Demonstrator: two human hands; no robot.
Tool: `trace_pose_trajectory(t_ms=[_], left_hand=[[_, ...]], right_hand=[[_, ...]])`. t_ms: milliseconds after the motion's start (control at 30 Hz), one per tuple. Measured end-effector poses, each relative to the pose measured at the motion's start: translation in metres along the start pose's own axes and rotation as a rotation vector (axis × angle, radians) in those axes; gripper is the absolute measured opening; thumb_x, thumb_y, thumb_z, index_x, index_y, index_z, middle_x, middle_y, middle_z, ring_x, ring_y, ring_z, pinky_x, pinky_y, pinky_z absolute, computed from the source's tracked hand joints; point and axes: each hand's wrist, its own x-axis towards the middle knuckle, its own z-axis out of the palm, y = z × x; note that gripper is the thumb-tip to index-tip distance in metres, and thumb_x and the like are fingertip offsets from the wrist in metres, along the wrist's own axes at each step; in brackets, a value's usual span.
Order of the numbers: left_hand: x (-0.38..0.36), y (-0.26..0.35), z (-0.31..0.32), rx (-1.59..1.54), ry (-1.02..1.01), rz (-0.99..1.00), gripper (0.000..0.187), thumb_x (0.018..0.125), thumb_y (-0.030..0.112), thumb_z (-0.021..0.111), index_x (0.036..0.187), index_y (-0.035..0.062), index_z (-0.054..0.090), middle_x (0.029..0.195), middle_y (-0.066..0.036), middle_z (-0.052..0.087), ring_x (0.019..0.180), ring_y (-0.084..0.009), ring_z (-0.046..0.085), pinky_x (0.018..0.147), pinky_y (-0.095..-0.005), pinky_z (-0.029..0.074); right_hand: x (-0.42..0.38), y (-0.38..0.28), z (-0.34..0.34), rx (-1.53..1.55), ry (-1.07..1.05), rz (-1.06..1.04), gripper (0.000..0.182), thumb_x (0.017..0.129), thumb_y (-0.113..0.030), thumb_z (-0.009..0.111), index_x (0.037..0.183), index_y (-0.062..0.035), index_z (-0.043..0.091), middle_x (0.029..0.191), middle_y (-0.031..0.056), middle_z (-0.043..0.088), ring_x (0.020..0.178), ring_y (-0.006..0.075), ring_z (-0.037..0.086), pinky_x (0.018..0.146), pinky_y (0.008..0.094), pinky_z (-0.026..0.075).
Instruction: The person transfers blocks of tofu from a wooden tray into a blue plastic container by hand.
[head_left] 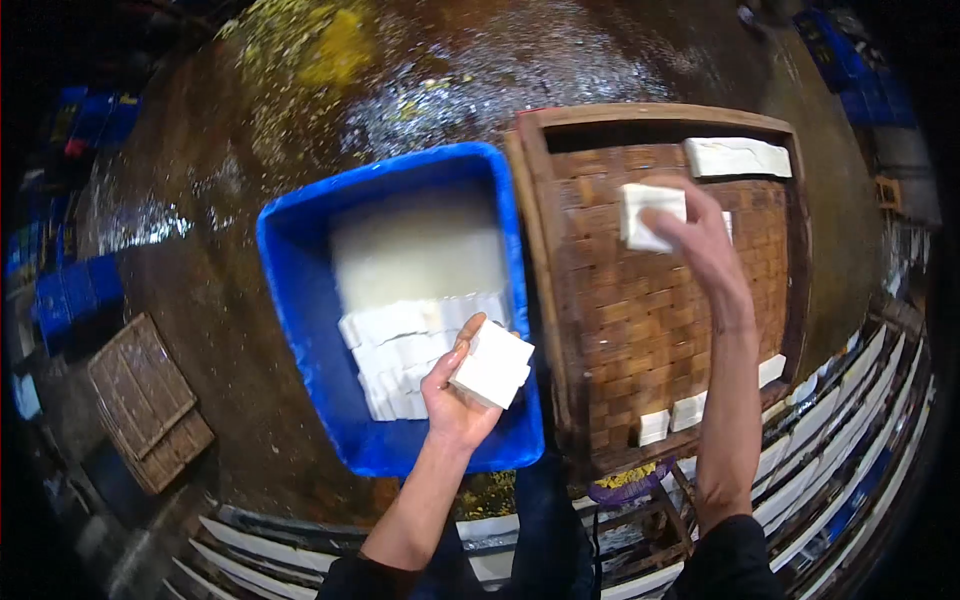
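Within the raised edges of the wooden tray [640,300], weave is exposed between the upper slab [738,158] and the lower blocks [690,410], part of that lower edge being covered by the right forearm [730,420], while in the blue tub [310,270] beside it tub blocks [400,355] are seen below a pale, blurred area. A white block [648,203] is clamped by the right hand [705,235] over the tray, its fingers mostly hidden; white pieces [493,365] are gripped by the left hand [455,400] near the tub's right rim.
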Motion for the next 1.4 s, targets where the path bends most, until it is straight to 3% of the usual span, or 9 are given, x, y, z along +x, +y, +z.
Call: trace_pose_trajectory(t_ms=[167, 433, 633, 767, 867, 967, 1067, 1267, 1400], left_hand=[[-0.038, 0.066, -0.057, -0.039, 0.125, 0.069, 0.053, 0.09, 0.024, 0.055, 0.138, 0.0049, 0.05, 0.127, -0.014, 0.061, 0.115, -0.0311, 0.06, 0.098, -0.0498, 0.05], [-0.068, 0.142, -0.129, 0.041, 0.293, 0.111, 0.053, 0.091, 0.021, 0.052, 0.14, 0.001, 0.049, 0.136, -0.013, 0.057, 0.125, -0.0286, 0.054, 0.107, -0.0444, 0.041], [-0.051, 0.157, -0.15, 0.054, 0.227, 0.101, 0.046, 0.099, 0.024, 0.042, 0.14, 0.0046, 0.05, 0.131, -0.01, 0.061, 0.121, -0.0265, 0.058, 0.103, -0.0441, 0.045], [-0.016, 0.162, -0.138, -0.07, 0.1, 0.11, 0.042, 0.104, 0.03, 0.036, 0.136, 0.0064, 0.048, 0.128, -0.012, 0.06, 0.119, -0.0277, 0.058, 0.102, -0.0461, 0.045], [0.005, 0.178, -0.088, -0.084, 0.289, -0.004, 0.052, 0.103, 0.049, 0.037, 0.135, 0.009, 0.048, 0.126, -0.014, 0.059, 0.124, -0.0318, 0.051, 0.107, -0.0545, 0.036], [0.031, 0.18, -0.083, 0.167, 0.347, 0.068, 0.082, 0.095, 0.066, 0.04, 0.152, 0.0087, 0.024, 0.155, -0.023, 0.024, 0.146, -0.0341, 0.02, 0.117, -0.0569, 0.013], [0.04, 0.18, -0.118, 0.408, 0.464, 0.213, 0.091, 0.093, 0.066, 0.045, 0.157, 0.0091, 0.013, 0.162, -0.021, 0.007, 0.152, -0.0317, -0.002, 0.119, -0.054, 0.001], [0.038, 0.189, -0.093, 1.058, 0.48, 0.524, 0.03, 0.097, 0.019, 0.054, 0.122, 0.0039, 0.061, 0.128, -0.013, 0.058, 0.12, -0.0262, 0.053, 0.108, -0.038, 0.036], [0.116, 0.181, -0.115, 1.922, 0.269, 0.881, 0.028, 0.087, 0.012, 0.06, 0.113, 0.0034, 0.065, 0.116, -0.017, 0.061, 0.113, -0.0352, 0.055, 0.104, -0.0437, 0.037]], right_hand=[[-0.018, -0.012, 0.232, -0.042, -0.281, -0.131, 0.041, 0.076, -0.026, 0.076, 0.109, -0.0025, 0.069, 0.098, 0.0075, 0.07, 0.085, 0.0149, 0.064, 0.079, 0.0293, 0.051], [0.026, 0.076, 0.463, -0.507, -0.23, 0.007, 0.071, 0.075, -0.038, 0.069, 0.128, 0.0074, 0.056, 0.114, 0.0379, 0.061, 0.108, 0.045, 0.061, 0.099, 0.0409, 0.048], [0.036, 0.086, 0.449, -0.173, -0.518, 0.468, 0.096, 0.089, -0.037, 0.052, 0.151, 0.0128, -0.001, 0.121, 0.0328, 0.062, 0.107, 0.0379, 0.064, 0.098, 0.0397, 0.047], [0.023, 0.062, 0.401, -0.479, -0.398, 0.113, 0.089, 0.09, -0.036, 0.063, 0.154, 0.0038, 0.016, 0.129, 0.026, 0.059, 0.12, 0.0328, 0.058, 0.102, 0.0392, 0.045], [0.001, 0.004, 0.362, -0.531, -0.846, -0.035, 0.071, 0.078, -0.037, 0.075, 0.14, -0.0115, 0.054, 0.134, 0.0218, 0.059, 0.125, 0.0316, 0.056, 0.105, 0.0378, 0.043], [0.023, 0.022, 0.36, -0.411, -0.649, 0.101, 0.058, 0.067, -0.033, 0.075, 0.117, -0.0043, 0.067, 0.098, 0.0251, 0.07, 0.09, 0.0313, 0.07, 0.083, 0.0425, 0.055], [0.039, 0.047, 0.38, -0.585, -0.274, 0.138, 0.059, 0.07, -0.033, 0.074, 0.119, -0.001, 0.065, 0.104, 0.0298, 0.068, 0.099, 0.0348, 0.068, 0.089, 0.0435, 0.052], [0.029, 0.117, 0.416, -0.352, -0.163, 0.208, 0.078, 0.081, -0.039, 0.064, 0.141, 0.0069, 0.045, 0.124, 0.0326, 0.06, 0.117, 0.04, 0.06, 0.106, 0.0367, 0.043], [0.018, 0.116, 0.37, -0.283, -0.271, 0.104, 0.074, 0.084, -0.033, 0.061, 0.145, 0.0044, 0.041, 0.127, 0.0359, 0.057, 0.12, 0.0369, 0.059, 0.106, 0.0371, 0.043]])
